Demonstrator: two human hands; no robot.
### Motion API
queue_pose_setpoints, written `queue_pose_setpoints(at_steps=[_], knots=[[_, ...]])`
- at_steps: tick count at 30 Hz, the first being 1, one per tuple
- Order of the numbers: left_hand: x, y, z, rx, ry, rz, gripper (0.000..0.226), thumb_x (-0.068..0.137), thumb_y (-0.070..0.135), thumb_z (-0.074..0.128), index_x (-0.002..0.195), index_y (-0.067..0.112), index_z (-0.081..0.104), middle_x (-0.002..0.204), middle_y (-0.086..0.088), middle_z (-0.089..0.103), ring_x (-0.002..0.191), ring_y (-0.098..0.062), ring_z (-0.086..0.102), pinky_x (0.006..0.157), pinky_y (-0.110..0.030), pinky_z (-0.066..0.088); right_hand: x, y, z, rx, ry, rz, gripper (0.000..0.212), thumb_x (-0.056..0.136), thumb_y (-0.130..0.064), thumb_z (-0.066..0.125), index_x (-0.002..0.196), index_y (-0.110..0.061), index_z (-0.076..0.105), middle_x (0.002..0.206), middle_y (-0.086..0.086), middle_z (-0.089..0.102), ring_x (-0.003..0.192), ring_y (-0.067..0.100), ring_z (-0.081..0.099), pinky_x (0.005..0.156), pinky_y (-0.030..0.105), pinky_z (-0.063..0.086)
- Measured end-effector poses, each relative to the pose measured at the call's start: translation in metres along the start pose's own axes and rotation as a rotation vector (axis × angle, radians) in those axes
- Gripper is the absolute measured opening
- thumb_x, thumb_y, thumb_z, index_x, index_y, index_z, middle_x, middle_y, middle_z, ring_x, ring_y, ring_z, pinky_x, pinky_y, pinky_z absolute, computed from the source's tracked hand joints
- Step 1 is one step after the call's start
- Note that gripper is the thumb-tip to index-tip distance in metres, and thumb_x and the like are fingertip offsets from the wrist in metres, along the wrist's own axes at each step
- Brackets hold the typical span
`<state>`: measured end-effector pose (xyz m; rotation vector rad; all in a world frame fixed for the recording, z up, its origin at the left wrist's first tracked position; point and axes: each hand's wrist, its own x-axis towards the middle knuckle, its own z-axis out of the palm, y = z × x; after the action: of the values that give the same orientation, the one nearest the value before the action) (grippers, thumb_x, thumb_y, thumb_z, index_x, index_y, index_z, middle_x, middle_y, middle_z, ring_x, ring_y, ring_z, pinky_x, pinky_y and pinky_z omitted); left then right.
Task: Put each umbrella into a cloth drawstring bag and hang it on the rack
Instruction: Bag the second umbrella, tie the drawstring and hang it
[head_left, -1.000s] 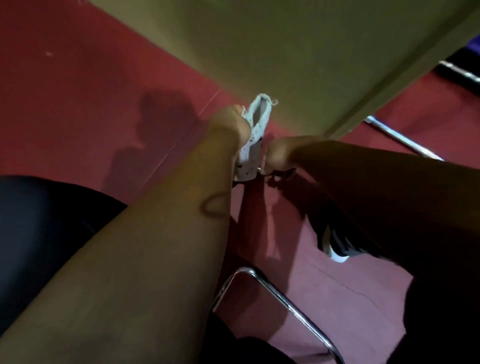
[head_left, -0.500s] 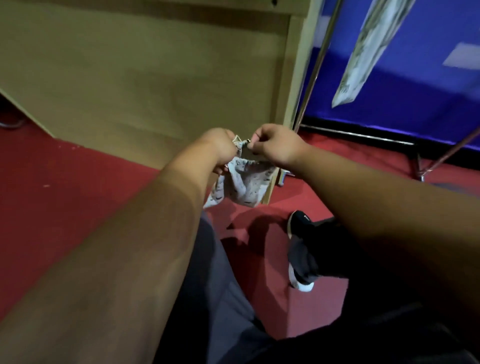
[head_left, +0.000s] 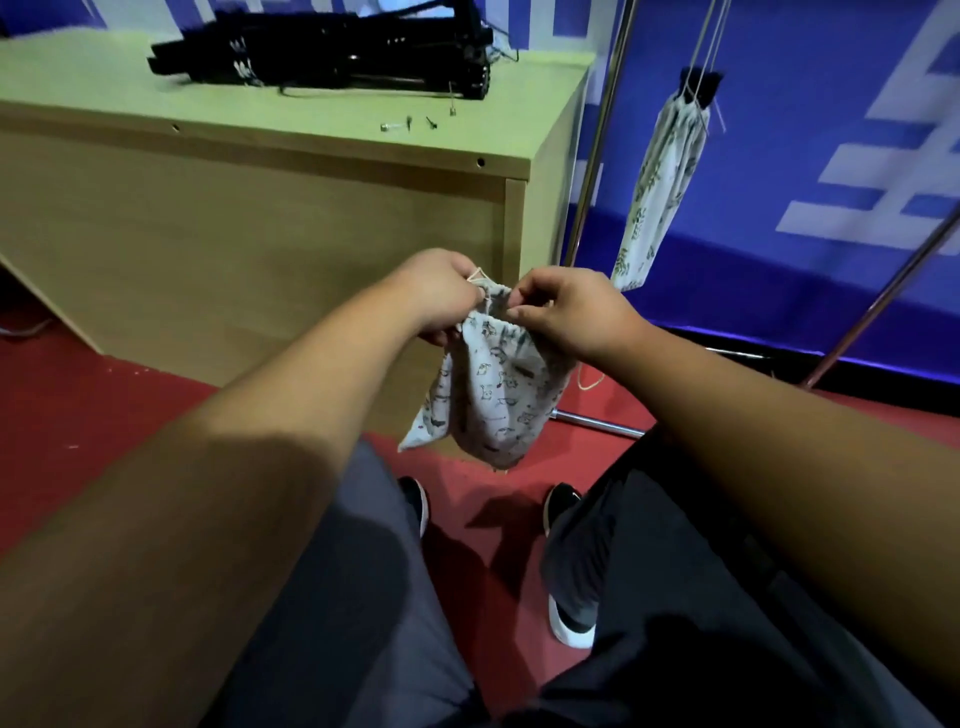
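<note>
A white printed cloth drawstring bag (head_left: 498, 395) hangs limp in front of me, above my knees. My left hand (head_left: 441, 296) pinches the left side of its gathered mouth and my right hand (head_left: 566, 312) pinches the right side. Several folded black umbrellas (head_left: 322, 49) lie in a pile on the wooden table (head_left: 493, 124) at the back. A second, leaf-printed bag (head_left: 660, 187), filled and long, hangs by its cords from the metal rack (head_left: 602, 130) at the right.
Small screws or bolts (head_left: 397, 124) lie on the table near its front edge. A blue banner wall (head_left: 805, 156) stands behind the rack. The rack's slanted leg (head_left: 883, 301) runs down at the far right. The floor is red carpet (head_left: 78, 415); my shoes are below the bag.
My view has risen from the floor under the table to the tabletop and rack. Both hands have lifted the bag from near the floor and now hold its mouth.
</note>
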<state>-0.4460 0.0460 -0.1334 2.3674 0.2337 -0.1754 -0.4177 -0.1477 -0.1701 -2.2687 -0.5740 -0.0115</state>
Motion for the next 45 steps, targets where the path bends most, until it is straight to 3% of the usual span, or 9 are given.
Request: queue_pose_setpoints(at_steps=[9, 14, 17, 25, 29, 32, 39, 42, 45], knots=[[0.011, 0.012, 0.019, -0.055, -0.017, 0.067, 0.021, 0.104, 0.014, 0.051, 0.101, 0.016, 0.072, 0.077, -0.009, 0.069, 0.055, -0.023, 0.065, 0.052, -0.032, 0.055, -0.004, 0.021, -0.017, -0.339, 0.118, 0.075, 0.029, 0.092, -0.021, 0.073, 0.121, -0.019, 0.071, 0.111, 0.002, 0.060, 0.098, 0.020, 0.060, 0.087, 0.031, 0.050], [0.027, 0.023, 0.056, -0.028, -0.058, 0.061, 0.016, 0.107, 0.015, 0.051, 0.109, 0.017, 0.067, 0.081, -0.008, 0.067, 0.055, -0.020, 0.070, 0.046, -0.030, 0.056, -0.018, 0.061, -0.028, -0.364, 0.214, 0.147, 0.017, 0.095, -0.010, 0.067, 0.104, -0.016, 0.080, 0.108, 0.005, 0.057, 0.104, 0.032, 0.058, 0.089, 0.028, 0.043], [0.045, 0.024, 0.086, 0.017, -0.088, 0.062, 0.014, 0.108, 0.018, 0.052, 0.108, 0.013, 0.066, 0.084, -0.010, 0.067, 0.066, -0.028, 0.075, 0.059, -0.043, 0.064, -0.026, 0.091, -0.026, -0.468, 0.284, 0.213, 0.017, 0.096, -0.026, 0.065, 0.106, -0.029, 0.078, 0.108, 0.003, 0.062, 0.108, 0.039, 0.052, 0.091, 0.040, 0.045], [0.086, 0.012, 0.158, -0.053, -0.219, -0.045, 0.012, 0.109, 0.023, 0.057, 0.109, 0.016, 0.067, 0.111, -0.021, 0.074, 0.077, -0.033, 0.079, 0.072, -0.050, 0.067, -0.012, 0.158, -0.027, -0.169, 0.009, 0.605, 0.022, 0.086, -0.009, 0.069, 0.075, -0.027, 0.070, 0.067, -0.003, 0.071, 0.062, 0.019, 0.072, 0.062, 0.035, 0.064], [0.103, -0.007, 0.173, 0.011, -0.323, -0.047, 0.018, 0.107, 0.028, 0.062, 0.120, 0.017, 0.068, 0.111, -0.015, 0.075, 0.076, -0.030, 0.079, 0.065, -0.039, 0.065, 0.000, 0.179, -0.025, -0.198, -0.058, 0.663, 0.020, 0.091, -0.009, 0.075, 0.080, -0.026, 0.074, 0.076, -0.006, 0.070, 0.064, 0.014, 0.065, 0.056, 0.023, 0.048], [0.116, -0.007, 0.179, 0.071, -0.305, -0.033, 0.019, 0.105, 0.027, 0.066, 0.119, 0.015, 0.070, 0.100, -0.009, 0.076, 0.067, -0.027, 0.079, 0.063, -0.041, 0.063, 0.007, 0.193, -0.022, -0.211, -0.123, 0.697, 0.020, 0.089, -0.001, 0.074, 0.085, -0.020, 0.078, 0.076, 0.001, 0.073, 0.061, 0.020, 0.066, 0.061, 0.034, 0.059], [0.133, -0.011, 0.203, 0.126, -0.239, -0.032, 0.031, 0.107, 0.029, 0.061, 0.132, 0.011, 0.064, 0.094, -0.008, 0.076, 0.063, -0.019, 0.078, 0.061, -0.035, 0.064, 0.015, 0.202, -0.007, -0.417, -0.355, 0.656, 0.025, 0.080, 0.004, 0.080, 0.101, -0.010, 0.083, 0.097, 0.010, 0.079, 0.093, 0.031, 0.076, 0.085, 0.044, 0.065], [0.136, -0.012, 0.203, 0.262, -0.179, 0.000, 0.031, 0.104, 0.035, 0.062, 0.127, 0.015, 0.063, 0.096, -0.010, 0.077, 0.088, -0.030, 0.077, 0.081, -0.039, 0.063, 0.017, 0.204, -0.002, -0.381, -0.276, 0.656, 0.034, 0.088, 0.005, 0.068, 0.118, -0.007, 0.079, 0.116, 0.012, 0.077, 0.107, 0.032, 0.073, 0.094, 0.042, 0.062], [0.136, -0.011, 0.201, 0.330, -0.161, 0.021, 0.029, 0.104, 0.035, 0.061, 0.121, 0.012, 0.065, 0.096, -0.012, 0.076, 0.091, -0.035, 0.074, 0.079, -0.037, 0.060, 0.019, 0.203, 0.001, -0.315, -0.221, 0.685, 0.036, 0.094, -0.002, 0.059, 0.125, -0.007, 0.075, 0.126, 0.014, 0.074, 0.117, 0.034, 0.069, 0.100, 0.040, 0.059]])
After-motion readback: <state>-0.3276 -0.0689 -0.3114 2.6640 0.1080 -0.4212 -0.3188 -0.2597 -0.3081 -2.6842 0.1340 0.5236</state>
